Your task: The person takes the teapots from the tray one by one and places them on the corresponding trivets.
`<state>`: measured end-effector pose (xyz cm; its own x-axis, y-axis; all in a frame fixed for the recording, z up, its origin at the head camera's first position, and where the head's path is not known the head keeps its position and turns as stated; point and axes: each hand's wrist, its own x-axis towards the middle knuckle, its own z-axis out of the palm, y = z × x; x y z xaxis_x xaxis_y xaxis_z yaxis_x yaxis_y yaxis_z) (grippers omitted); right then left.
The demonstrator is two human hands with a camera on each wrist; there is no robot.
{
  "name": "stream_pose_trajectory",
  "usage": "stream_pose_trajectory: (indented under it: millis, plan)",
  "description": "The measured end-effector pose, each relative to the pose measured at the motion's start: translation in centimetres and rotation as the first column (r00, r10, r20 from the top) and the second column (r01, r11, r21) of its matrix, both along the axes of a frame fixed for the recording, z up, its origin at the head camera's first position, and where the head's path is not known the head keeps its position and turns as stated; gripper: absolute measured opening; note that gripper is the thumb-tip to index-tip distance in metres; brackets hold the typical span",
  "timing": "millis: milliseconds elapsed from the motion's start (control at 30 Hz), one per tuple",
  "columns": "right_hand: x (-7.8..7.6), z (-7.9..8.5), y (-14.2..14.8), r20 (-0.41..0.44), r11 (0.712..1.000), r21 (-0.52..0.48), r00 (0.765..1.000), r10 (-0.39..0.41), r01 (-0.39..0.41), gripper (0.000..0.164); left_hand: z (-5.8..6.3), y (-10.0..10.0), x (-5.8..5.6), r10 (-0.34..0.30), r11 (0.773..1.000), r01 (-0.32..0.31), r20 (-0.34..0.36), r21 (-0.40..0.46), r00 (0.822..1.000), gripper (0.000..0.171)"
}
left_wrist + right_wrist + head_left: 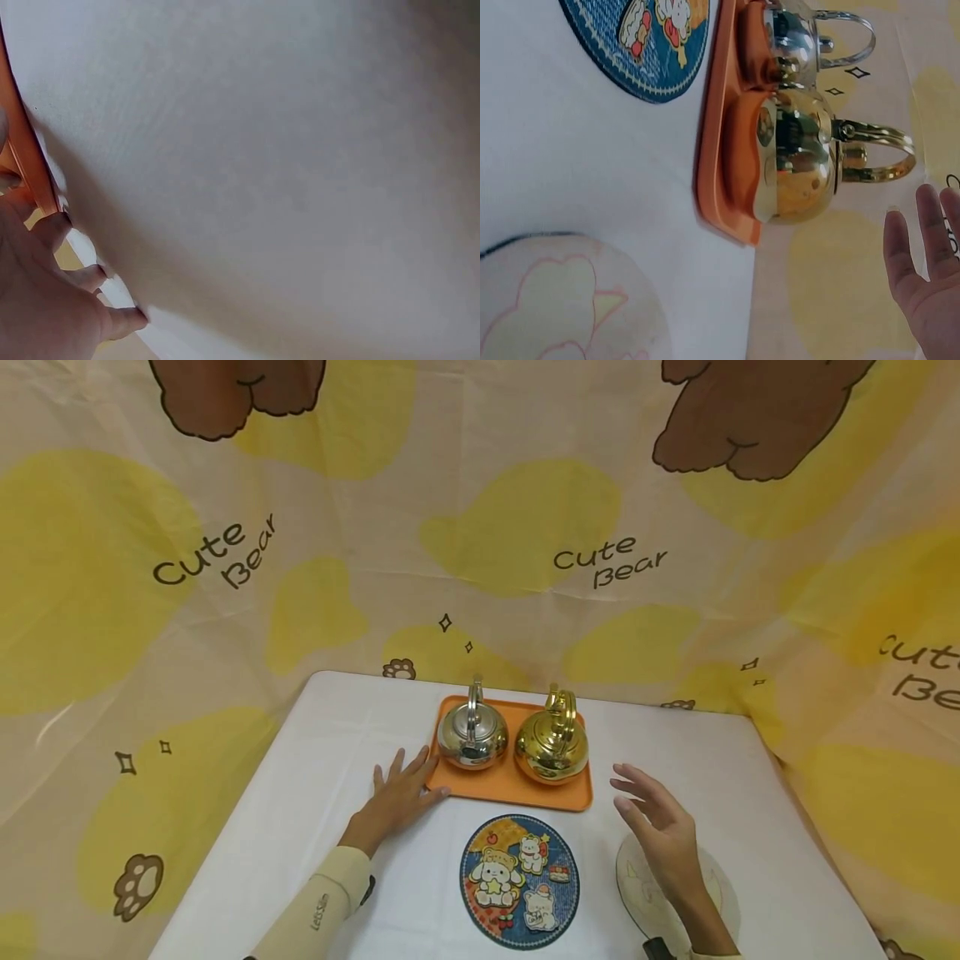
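An orange tray [495,787] lies near the back of the white table, with a silver teapot [472,737] on its left half and a gold teapot [551,747] on its right. My left hand [397,797] has its fingers spread at the tray's left edge, the thumb along the front corner; the left wrist view shows fingertips [133,319] down at the tabletop. My right hand [663,827] is raised to the right of the tray, fingers relaxed and holding nothing. In the right wrist view the gold teapot [802,157] stands apart from those fingers.
A round blue mat [519,881] with cartoon animals lies in front of the tray. Another round, pale mat [633,881] sits to its right, partly hidden under my right arm. Behind the table [285,777] hangs a bear-print cloth [480,527].
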<state>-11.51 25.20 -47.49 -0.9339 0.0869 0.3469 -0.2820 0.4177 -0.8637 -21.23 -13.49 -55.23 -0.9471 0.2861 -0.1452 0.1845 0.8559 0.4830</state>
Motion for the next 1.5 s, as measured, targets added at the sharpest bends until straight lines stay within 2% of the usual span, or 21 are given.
stream_pose_trajectory:
  millis: [500,967,1233,1500]
  plan:
    - [-0.6,-0.6,-2.1,0.031,0.991,-0.114,0.997,0.073,-0.069,0.042,0.1,0.0,-0.2,0.008,1.0,-0.008,0.016,-0.011,1.0,0.077]
    - [-1.7,-1.1,-4.1,-0.017,0.972,-0.153,0.984,0.179,-0.179,0.044,-0.2,-0.1,-0.2,0.01,1.0,-0.01,0.009,-0.003,1.0,0.078]
    - [-2.1,-1.6,-5.5,-0.025,0.961,-0.177,0.977,0.211,-0.212,0.043,0.1,0.1,-0.2,0.013,1.0,-0.012,0.01,-0.016,1.0,0.078]
    - [-2.9,-2.3,-7.1,-0.04,0.94,-0.201,0.961,0.274,-0.276,0.045,0.3,0.2,-0.2,0.008,1.0,-0.008,0.001,-0.016,1.0,0.077]
